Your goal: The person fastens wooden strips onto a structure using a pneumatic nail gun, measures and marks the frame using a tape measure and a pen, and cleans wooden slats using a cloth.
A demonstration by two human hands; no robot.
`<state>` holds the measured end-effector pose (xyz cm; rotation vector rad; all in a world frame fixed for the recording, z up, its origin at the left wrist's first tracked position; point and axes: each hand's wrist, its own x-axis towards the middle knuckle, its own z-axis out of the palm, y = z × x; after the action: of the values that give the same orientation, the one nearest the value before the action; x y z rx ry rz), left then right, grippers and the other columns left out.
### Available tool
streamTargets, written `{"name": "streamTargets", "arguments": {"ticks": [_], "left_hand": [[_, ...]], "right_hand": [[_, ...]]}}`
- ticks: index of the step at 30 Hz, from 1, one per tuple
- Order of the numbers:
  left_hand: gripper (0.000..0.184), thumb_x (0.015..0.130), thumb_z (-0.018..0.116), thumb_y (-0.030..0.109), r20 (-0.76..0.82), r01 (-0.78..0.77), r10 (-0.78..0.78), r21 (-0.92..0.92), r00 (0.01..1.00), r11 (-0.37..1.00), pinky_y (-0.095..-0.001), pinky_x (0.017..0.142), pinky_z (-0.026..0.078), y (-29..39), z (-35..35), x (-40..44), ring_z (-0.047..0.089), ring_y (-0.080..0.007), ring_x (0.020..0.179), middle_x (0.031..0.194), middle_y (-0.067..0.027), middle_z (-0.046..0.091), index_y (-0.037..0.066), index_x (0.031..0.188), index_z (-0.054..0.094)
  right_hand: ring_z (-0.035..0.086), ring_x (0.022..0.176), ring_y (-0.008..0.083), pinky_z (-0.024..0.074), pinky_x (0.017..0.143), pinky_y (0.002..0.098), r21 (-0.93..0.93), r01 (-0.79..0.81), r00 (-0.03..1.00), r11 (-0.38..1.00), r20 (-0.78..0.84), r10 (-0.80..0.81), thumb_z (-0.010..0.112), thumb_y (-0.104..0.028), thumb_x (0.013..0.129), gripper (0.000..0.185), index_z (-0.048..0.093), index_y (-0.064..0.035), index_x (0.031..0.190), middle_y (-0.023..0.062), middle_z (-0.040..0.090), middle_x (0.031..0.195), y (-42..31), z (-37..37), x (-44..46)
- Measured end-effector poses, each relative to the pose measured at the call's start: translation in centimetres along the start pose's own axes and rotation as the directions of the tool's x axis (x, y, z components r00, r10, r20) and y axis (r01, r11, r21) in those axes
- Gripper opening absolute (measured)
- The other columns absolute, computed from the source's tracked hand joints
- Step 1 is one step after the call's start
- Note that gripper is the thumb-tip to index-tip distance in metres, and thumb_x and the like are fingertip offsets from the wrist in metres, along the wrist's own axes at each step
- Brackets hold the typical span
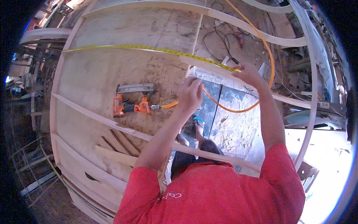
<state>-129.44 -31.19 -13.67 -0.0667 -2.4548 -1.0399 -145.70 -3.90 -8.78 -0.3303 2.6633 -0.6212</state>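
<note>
Gripping one end of the yellow tape measure (149,48) in the right hand (249,75), stretched out beyond the nail gun (132,101). Hovering right of the nail gun with the left hand (191,94), loosely curled.

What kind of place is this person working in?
It looks like a woodworking shop, maybe a carpenter's. You can see a big wooden frame with long strips, a yellow tape measure stretched across it, and an orange tool that looks like a nail gun.

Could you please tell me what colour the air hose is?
Orange; the air hose shows best in the head view.
</note>
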Motion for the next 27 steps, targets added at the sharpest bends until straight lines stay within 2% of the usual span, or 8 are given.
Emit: {"name": "streamTargets", "arguments": {"ticks": [4, 7, 10, 13, 16, 19, 23, 27], "left_hand": [[0.030, 0.091, 0.064, 0.015, 0.017, -0.268, 0.268, 0.005, 0.963, 0.963, -0.0522, 0.103, 0.046, 0.4, 4.4, 4.4, 0.061, -0.0380, 0.114, 0.117, -0.0165, 0.066, 0.003, 0.118, 0.062], [0.029, 0.091, 0.061, 0.013, 0.099, -0.291, 0.291, -0.010, 0.952, 0.957, -0.0553, 0.109, 0.040, 0.8, 7.1, 7.0, 0.057, -0.0383, 0.121, 0.122, -0.0174, 0.063, 0.002, 0.119, 0.062], [0.031, 0.089, 0.062, 0.013, 0.116, -0.391, 0.387, 0.008, 0.915, 0.920, -0.0543, 0.108, 0.040, 1.2, 9.8, 8.6, 0.058, -0.0365, 0.118, 0.121, -0.0173, 0.063, 0.003, 0.118, 0.063], [0.027, 0.085, 0.065, 0.016, 0.202, -0.454, 0.444, 0.003, 0.873, 0.891, -0.0509, 0.104, 0.041, 2.4, 12.3, 9.1, 0.061, -0.0344, 0.112, 0.114, -0.0154, 0.064, 0.004, 0.109, 0.066], [0.019, 0.081, 0.068, 0.019, 0.274, -0.407, 0.387, 0.018, 0.880, 0.913, -0.0490, 0.099, 0.040, 3.3, 13.4, 9.1, 0.062, -0.0316, 0.106, 0.105, -0.0128, 0.064, 0.008, 0.096, 0.067], [0.015, 0.077, 0.070, 0.020, 0.199, -0.369, 0.361, 0.003, 0.911, 0.929, -0.0494, 0.093, 0.038, 2.8, 14.6, 8.6, 0.064, -0.0299, 0.100, 0.099, -0.0101, 0.064, 0.011, 0.088, 0.066], [0.019, 0.080, 0.068, 0.022, 0.302, -0.308, 0.276, 0.060, 0.912, 0.950, -0.0509, 0.095, 0.035, 3.1, 14.3, 8.3, 0.064, -0.0277, 0.101, 0.098, -0.0089, 0.065, 0.010, 0.095, 0.067], [0.017, 0.080, 0.068, 0.022, 0.280, -0.264, 0.240, 0.050, 0.929, 0.963, -0.0507, 0.095, 0.034, 3.4, 14.6, 8.4, 0.064, -0.0275, 0.100, 0.097, -0.0079, 0.066, 0.012, 0.094, 0.068]], "right_hand": [[0.068, 0.101, 0.0347, 0.0512, 0.090, 0.0442, -0.060, -0.050, 0.998, 0.997, -0.028, 0.048, 0.082, -0.039, 0.076, 0.046, 0.076, -0.0094, 0.112, 0.0218, 0.071, 0.109, 0.6, -1.3, -2.3], [0.067, 0.101, 0.0346, 0.0511, 0.088, 0.0452, -0.139, -0.003, 0.986, 0.990, -0.163, -0.020, 0.082, -0.039, 0.076, 0.048, 0.074, -0.0048, 0.108, 0.0211, 0.070, 0.110, 2.4, -0.2, -2.5], [0.065, 0.086, 0.0271, 0.0491, 0.079, 0.0416, 0.067, 0.028, 0.992, 0.997, -0.124, -0.020, 0.083, -0.036, 0.076, 0.055, 0.068, 0.0072, 0.107, 0.0196, 0.066, 0.088, 1.7, 0.0, -3.2], [0.065, 0.086, 0.0259, 0.0490, 0.078, 0.0402, 0.011, 0.005, 0.981, 1.000, -0.193, -0.003, 0.083, -0.038, 0.075, 0.056, 0.068, 0.0032, 0.111, 0.0187, 0.066, 0.090, 1.4, 0.0, -3.7], [0.067, 0.094, 0.0364, 0.0510, 0.082, 0.0454, 0.062, -0.020, 0.991, 0.998, -0.131, 0.028, 0.084, -0.042, 0.074, 0.053, 0.071, -0.0009, 0.105, 0.0211, 0.068, 0.099, 2.2, 0.1, -3.2], [0.067, 0.096, 0.0361, 0.0508, 0.083, 0.0439, 0.020, -0.041, 0.978, 0.999, -0.204, 0.045, 0.084, -0.044, 0.072, 0.057, 0.071, -0.0008, 0.107, 0.0210, 0.067, 0.099, 4.5, 1.5, -2.6], [0.066, 0.098, 0.0359, 0.0505, 0.084, 0.0432, 0.015, -0.043, 0.979, 0.999, -0.196, 0.045, 0.086, -0.045, 0.071, 0.060, 0.071, -0.0007, 0.107, 0.0200, 0.067, 0.100, 2.1, 0.6, -3.7], [0.066, 0.094, 0.0332, 0.0501, 0.084, 0.0425, -0.009, 0.086, 0.956, 0.996, -0.280, -0.085, 0.087, -0.045, 0.071, 0.058, 0.072, -0.0033, 0.108, 0.0178, 0.067, 0.099, 2.7, 1.2, -3.7]]}}
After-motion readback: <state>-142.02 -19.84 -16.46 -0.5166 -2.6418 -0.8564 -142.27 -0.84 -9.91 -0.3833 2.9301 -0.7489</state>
